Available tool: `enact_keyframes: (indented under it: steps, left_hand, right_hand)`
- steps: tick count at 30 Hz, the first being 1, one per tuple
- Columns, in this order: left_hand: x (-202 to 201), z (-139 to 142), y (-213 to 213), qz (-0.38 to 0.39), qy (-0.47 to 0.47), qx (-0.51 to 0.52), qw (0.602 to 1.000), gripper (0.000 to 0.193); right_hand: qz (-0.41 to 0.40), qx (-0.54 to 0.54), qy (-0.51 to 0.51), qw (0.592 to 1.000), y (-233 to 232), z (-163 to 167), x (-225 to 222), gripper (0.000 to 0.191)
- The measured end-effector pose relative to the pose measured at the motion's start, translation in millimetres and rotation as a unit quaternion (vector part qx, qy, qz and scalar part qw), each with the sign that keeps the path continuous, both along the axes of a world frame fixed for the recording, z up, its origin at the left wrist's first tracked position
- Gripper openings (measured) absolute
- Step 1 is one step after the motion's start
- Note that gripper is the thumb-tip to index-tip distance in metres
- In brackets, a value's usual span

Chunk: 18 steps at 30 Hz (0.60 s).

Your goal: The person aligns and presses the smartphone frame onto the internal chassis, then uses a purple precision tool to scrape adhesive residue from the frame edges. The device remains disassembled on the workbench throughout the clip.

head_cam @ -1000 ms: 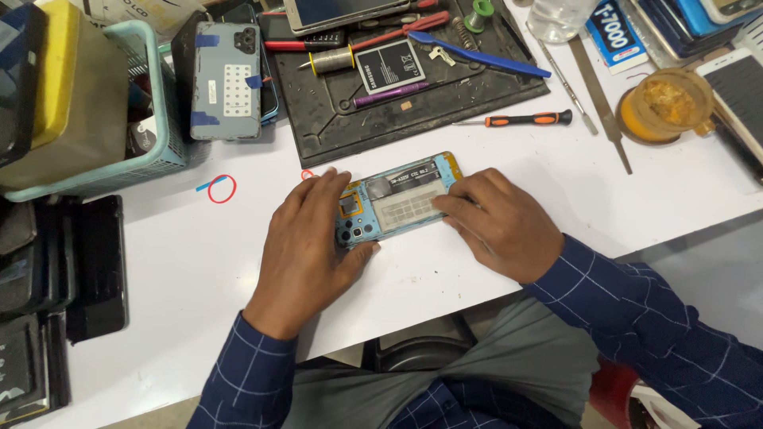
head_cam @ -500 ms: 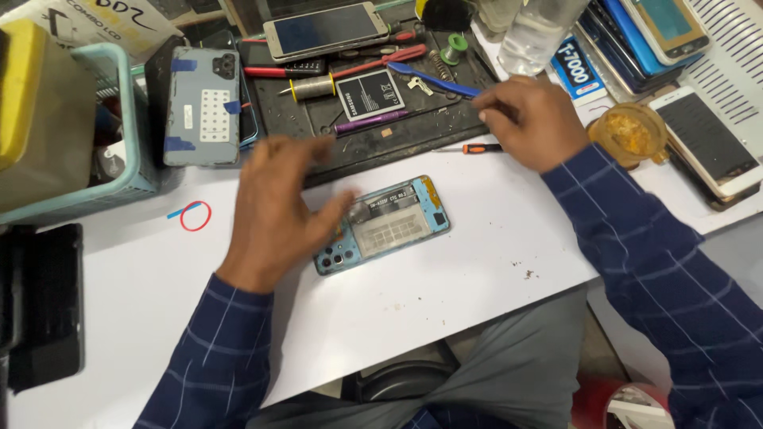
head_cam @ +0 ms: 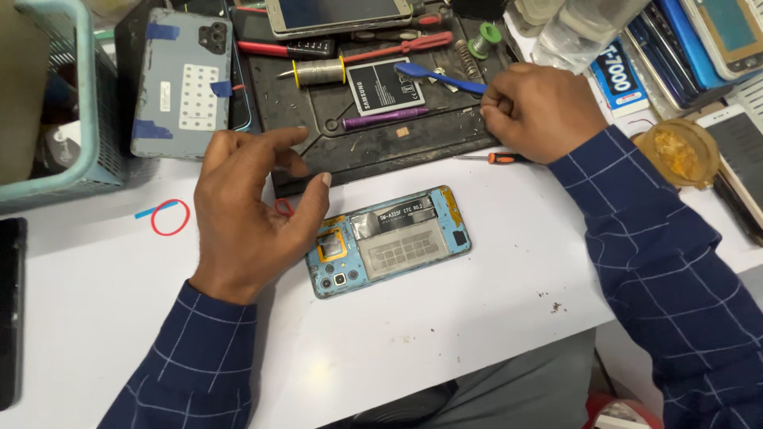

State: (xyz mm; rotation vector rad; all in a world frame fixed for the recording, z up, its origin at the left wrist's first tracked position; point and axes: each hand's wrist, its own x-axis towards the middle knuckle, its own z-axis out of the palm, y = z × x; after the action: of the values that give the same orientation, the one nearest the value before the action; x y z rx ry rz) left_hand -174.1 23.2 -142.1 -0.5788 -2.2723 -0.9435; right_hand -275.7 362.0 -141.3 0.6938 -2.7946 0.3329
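Observation:
An opened phone [head_cam: 389, 241] with its back cover off lies face down on the white table [head_cam: 477, 334], circuit boards and empty battery bay showing. My left hand [head_cam: 246, 208] hovers just left of it, fingers apart, holding nothing. My right hand [head_cam: 540, 111] rests at the right edge of the black repair mat [head_cam: 358, 135], fingers closed on the handle of a blue plastic pry tool [head_cam: 437, 77]. The tool's flat tip lies over a loose black phone battery [head_cam: 385, 86] on the mat.
On the mat lie a purple tool [head_cam: 381, 118], a solder spool [head_cam: 316, 72] and red-handled tools. An orange-handled screwdriver [head_cam: 493, 157] sits below my right hand. A grey back cover [head_cam: 183, 83] leans at left by a teal basket [head_cam: 79, 151]. Phones and an amber dish [head_cam: 675, 151] crowd the right.
Both hands left the opened phone. My right hand reached up to the mat and took hold of the blue pry tool. My left hand lifted off and now hovers beside the phone.

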Motion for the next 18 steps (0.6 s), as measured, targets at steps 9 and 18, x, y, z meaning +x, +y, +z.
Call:
enact_keyframes:
  steps: [9,18]
  left_hand:
    - [18.5,-4.5,6.1,-0.069,0.002,0.003,0.998,0.042]
    - [29.5,-22.0,7.1,-0.102,-0.015,-0.019,0.994,0.043]
  right_hand:
    - [0.03,-0.132,0.123,0.983,6.3,-14.8,21.7,0.027]
    - [0.132,-0.193,-0.036,0.972,-10.4,-21.3,106.1,0.009]
